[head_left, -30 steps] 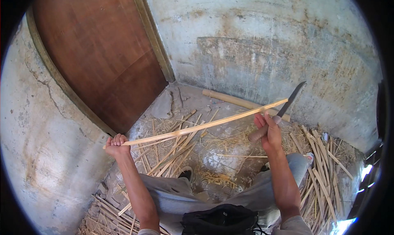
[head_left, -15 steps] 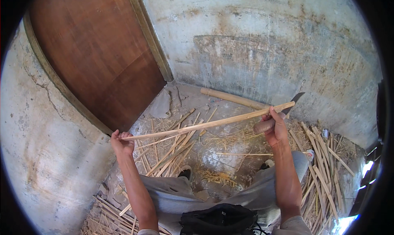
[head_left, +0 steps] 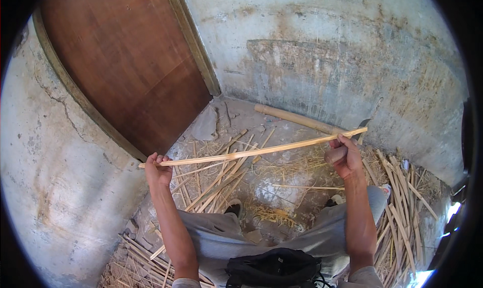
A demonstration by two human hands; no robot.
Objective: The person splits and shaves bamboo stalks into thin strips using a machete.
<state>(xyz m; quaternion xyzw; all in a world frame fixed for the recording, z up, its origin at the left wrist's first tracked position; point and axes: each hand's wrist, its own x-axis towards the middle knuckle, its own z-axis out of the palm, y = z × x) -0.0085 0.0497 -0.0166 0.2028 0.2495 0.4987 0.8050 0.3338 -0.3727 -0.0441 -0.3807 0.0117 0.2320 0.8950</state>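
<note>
A long pale bamboo strip (head_left: pixel 261 151) is stretched between my hands, bowed slightly and rising to the right. Its left part is pinched by my left hand (head_left: pixel 159 172), with the tip poking out past the fingers. Near the other end, my right hand (head_left: pixel 349 159) has its thumb on the strip while the fingers also wrap the thick brown handle (head_left: pixel 335 155) of a knife. The dark curved blade (head_left: pixel 364 122) shows behind the strip's right end, partly hidden by it.
Several split bamboo strips lie in piles at the middle left (head_left: pixel 216 187), on the right (head_left: pixel 400 207) and at lower left. A bamboo pole (head_left: pixel 292 118) lies along the stained wall (head_left: pixel 327 61). A brown door (head_left: pixel 131 66) stands at far left. Shavings litter the floor.
The strip has turned in my hands, and its left tip now extends beyond my left fingers. My right hand has dropped slightly, and less of the blade shows. The view has shifted slightly.
</note>
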